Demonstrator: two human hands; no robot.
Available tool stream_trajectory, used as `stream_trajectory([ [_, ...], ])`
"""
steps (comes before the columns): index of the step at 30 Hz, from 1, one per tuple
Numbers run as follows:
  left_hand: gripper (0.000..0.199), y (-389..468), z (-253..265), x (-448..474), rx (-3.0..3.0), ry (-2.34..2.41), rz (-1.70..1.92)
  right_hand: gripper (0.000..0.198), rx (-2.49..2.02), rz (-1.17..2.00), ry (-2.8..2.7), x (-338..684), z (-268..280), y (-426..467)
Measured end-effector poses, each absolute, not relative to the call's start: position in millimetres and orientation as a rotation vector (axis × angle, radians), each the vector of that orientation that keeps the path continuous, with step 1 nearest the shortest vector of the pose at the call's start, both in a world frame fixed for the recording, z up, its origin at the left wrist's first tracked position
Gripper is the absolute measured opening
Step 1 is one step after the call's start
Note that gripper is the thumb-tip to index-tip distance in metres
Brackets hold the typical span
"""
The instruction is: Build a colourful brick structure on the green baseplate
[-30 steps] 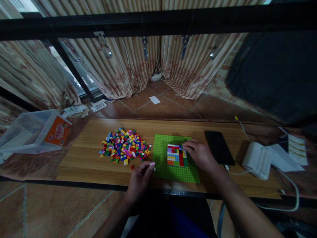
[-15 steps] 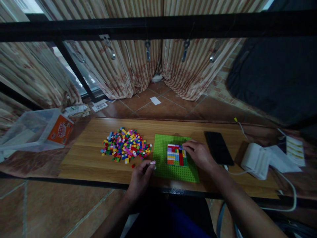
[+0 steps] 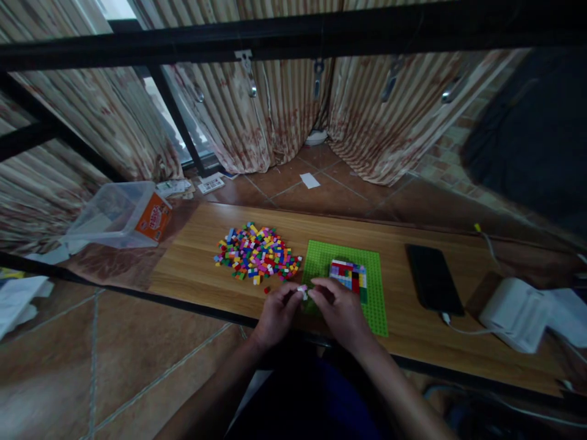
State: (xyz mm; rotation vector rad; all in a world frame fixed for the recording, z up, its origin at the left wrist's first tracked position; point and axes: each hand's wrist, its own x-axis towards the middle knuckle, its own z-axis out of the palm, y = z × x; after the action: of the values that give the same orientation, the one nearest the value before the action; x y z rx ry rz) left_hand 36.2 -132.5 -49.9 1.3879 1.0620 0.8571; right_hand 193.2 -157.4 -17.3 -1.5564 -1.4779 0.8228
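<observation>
Between the thumb and fingers of my left hand (image 3: 277, 311) are small white and pink toy bricks (image 3: 302, 291). My right hand (image 3: 342, 311) is right beside them, thumb and forefinger pinched close at the bricks; whether a brick is between those fingertips is too small to tell. Behind my right hand, a flat block of many-coloured bricks (image 3: 351, 272) sits on a green studded baseplate (image 3: 376, 299). My right hand hides part of both. A heap of loose mixed bricks (image 3: 259, 252) lies left of the baseplate, with a single red brick (image 3: 266, 290) near its front.
The wooden tabletop (image 3: 183, 263) carries a black phone (image 3: 433, 278) with a white cable at the right. Beyond it stands a white box-like object (image 3: 513, 315). A clear plastic bin (image 3: 114, 214) with an orange label is at the far left. A black bar (image 3: 275, 36) crosses above.
My right hand has left the brick block and come left to meet my left hand at the small pale bricks. The view has turned a little leftward.
</observation>
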Motion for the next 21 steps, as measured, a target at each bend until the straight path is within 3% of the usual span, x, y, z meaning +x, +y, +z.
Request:
stream_trajectory([
  [21, 0.025, -131.1, -45.7, 28.0, 1.4, 0.923, 0.788, 0.021, -1.424, 1.249, -1.053, 180.5, -23.3, -157.1],
])
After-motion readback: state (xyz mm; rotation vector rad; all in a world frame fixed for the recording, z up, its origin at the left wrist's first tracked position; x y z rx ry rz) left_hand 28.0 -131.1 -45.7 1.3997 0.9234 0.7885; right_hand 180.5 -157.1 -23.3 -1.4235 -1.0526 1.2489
